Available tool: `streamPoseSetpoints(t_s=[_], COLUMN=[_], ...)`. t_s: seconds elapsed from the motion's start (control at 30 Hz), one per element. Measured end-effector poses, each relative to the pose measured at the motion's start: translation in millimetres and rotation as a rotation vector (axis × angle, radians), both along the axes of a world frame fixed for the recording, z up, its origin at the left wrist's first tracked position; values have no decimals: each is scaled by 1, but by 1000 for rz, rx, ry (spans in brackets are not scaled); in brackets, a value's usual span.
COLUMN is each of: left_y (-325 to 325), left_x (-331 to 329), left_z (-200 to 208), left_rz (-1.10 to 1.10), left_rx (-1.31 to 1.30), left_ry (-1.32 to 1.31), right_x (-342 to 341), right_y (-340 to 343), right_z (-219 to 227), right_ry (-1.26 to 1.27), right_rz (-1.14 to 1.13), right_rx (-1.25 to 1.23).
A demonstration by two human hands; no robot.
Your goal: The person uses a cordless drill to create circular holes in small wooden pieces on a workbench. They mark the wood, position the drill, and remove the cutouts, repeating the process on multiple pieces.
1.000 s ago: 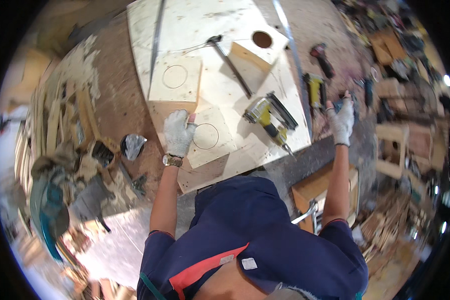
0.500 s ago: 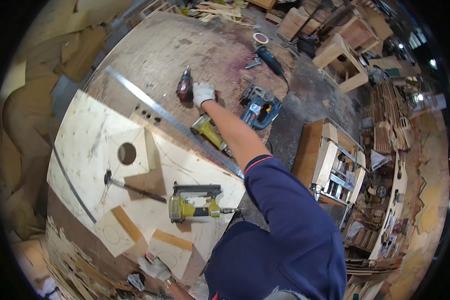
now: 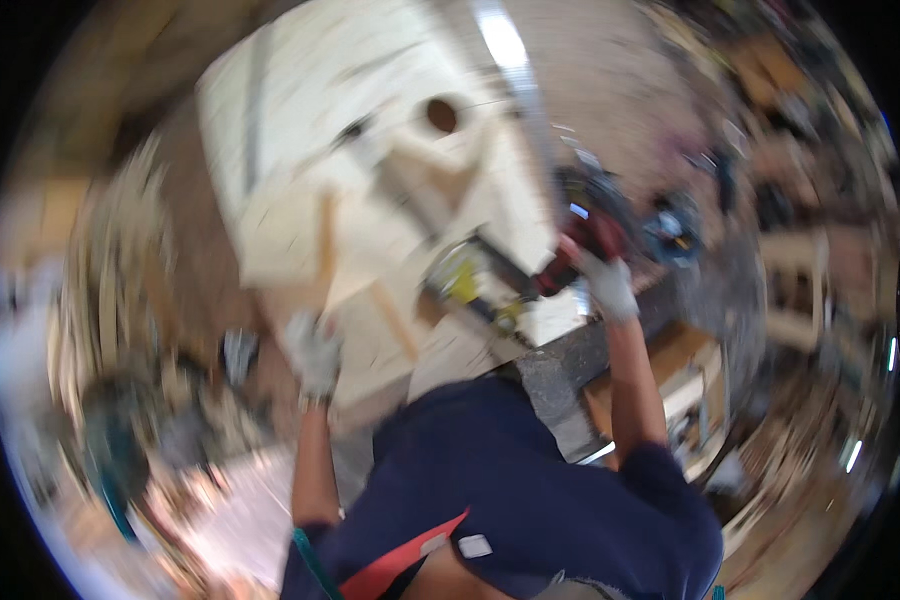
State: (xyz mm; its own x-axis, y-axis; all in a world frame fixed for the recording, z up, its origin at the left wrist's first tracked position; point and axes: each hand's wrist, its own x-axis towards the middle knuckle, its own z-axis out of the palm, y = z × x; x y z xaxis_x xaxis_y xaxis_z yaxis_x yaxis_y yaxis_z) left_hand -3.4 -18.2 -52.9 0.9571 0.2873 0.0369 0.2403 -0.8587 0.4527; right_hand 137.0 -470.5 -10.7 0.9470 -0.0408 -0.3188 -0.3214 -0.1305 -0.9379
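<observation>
Both my hands wear white gloves, and the picture is smeared by motion. A red cordless drill (image 3: 598, 238) is gripped by my right hand (image 3: 610, 286), above the right edge of a pale plywood sheet (image 3: 310, 130). Close to the drill's battery end lies a yellow-green nail gun (image 3: 462, 278). My left hand (image 3: 315, 355) is at the sheet's near left, beside a small plywood board (image 3: 365, 335) with a tan strip. Its fingers are too blurred to read; a reddish spot shows near them. Another small board (image 3: 285, 240) lies farther off.
A square board with a round hole (image 3: 442, 115) and a hammer (image 3: 352, 131) lie on the sheet. A long metal ruler (image 3: 505, 45) runs along its right side. Farther right is a blue jigsaw (image 3: 672, 232). Wood offcuts (image 3: 110, 270) are piled at left.
My right hand has lifted the drill off the bench and brought it back toward me, near the nail gun. The whole view has turned, with my left hand now higher in the picture.
</observation>
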Motion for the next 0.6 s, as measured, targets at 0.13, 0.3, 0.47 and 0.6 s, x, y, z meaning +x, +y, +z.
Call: streamPoseSetpoints(t_s=[0.13, 0.3, 0.47, 0.6], left_y=[-10, -7, -15, -14], left_x=[-12, -24, -32, -29], left_z=[-14, -27, -32, -42], left_rz=[-122, 63, 174, 159], left_rx=[-23, -234, -239, -307], left_ry=[-172, -261, -168, -207], right_x=[-96, -155, -164, -168], right_y=[49, 62, 120, 158], right_z=[30, 83, 129, 127], right_ry=[13, 66, -108, 166], right_rz=[187, 711, 1253, 1043], right_rx=[13, -483, -977, -967])
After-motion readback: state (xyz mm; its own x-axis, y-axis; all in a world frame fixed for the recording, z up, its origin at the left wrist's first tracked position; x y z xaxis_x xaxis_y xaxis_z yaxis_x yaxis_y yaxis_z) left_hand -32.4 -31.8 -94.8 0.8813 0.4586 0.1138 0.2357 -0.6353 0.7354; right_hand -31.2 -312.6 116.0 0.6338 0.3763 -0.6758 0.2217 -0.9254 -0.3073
